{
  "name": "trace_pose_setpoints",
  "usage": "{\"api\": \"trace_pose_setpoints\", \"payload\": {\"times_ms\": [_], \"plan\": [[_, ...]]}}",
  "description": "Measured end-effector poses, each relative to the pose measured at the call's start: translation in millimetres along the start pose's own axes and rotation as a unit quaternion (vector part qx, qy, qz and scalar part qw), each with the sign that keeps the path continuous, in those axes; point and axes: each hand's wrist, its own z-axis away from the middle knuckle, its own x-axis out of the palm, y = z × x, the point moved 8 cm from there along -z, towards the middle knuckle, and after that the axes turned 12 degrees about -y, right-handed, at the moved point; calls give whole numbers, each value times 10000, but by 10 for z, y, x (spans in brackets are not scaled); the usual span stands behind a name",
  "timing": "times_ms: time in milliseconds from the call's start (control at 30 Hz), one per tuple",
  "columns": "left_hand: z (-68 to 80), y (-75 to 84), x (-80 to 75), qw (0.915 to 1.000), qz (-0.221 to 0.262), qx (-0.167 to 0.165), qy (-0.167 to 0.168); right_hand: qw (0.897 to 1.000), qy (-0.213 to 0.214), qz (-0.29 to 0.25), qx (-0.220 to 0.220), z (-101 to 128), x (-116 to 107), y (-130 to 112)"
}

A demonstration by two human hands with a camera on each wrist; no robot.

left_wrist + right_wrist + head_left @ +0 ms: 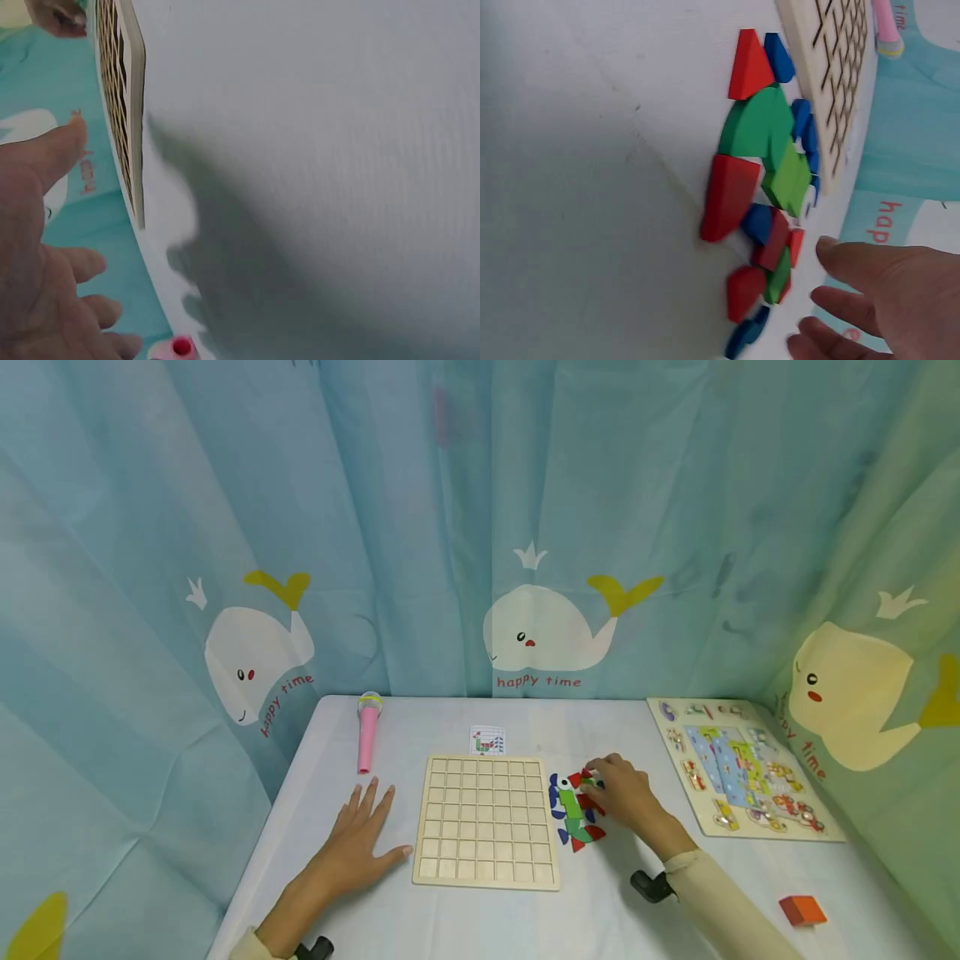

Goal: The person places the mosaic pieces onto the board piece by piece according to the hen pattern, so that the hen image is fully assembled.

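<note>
1. There is one wooden grid board (486,821) in the middle of the counter (600,910). Its square cells show no pieces inside.
2. Just beside the right edge of the board lies one pile of coloured shape pieces (573,810): red, green and blue ones. The right wrist view shows more than ten of them, some overlapping, so the exact number I cannot tell.
3. The right hand (626,793) is over the far end of this pile. Its fingers are bent down onto the pieces; if the grip holds one piece or only touches, the pictures do not show.
4. The left hand (360,843) lies flat on the counter with fingers spread, just left of the board, thumb near the board's edge. It grips nothing.
5. One small pattern card (487,741) lies behind the board.
6. One pink toy microphone (367,731) lies at the far left, one picture puzzle board (738,768) at the far right, one orange block (802,910) near the right front.
7. The counter has a white cover. Blue curtains (480,485) with white whales (540,627) and the words "happy time" close it on three sides.
</note>
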Motion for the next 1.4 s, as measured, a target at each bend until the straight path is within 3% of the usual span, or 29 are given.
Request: {"api": "trace_pose_setpoints", "payload": {"times_ms": [400, 1033, 1400], "plan": [[-63, 224, 218, 9964, 456, 312, -644, 9996, 58, 125, 240, -280, 156, 22], [-72, 242, 300, 9960, 204, 347, -802, 9991, 28, -355, 220, -456, 145, -44], [-54, 224, 273, 9960, 88, 344, -822, 9937, -397, -820, 655, -591, 165, 5]]}}
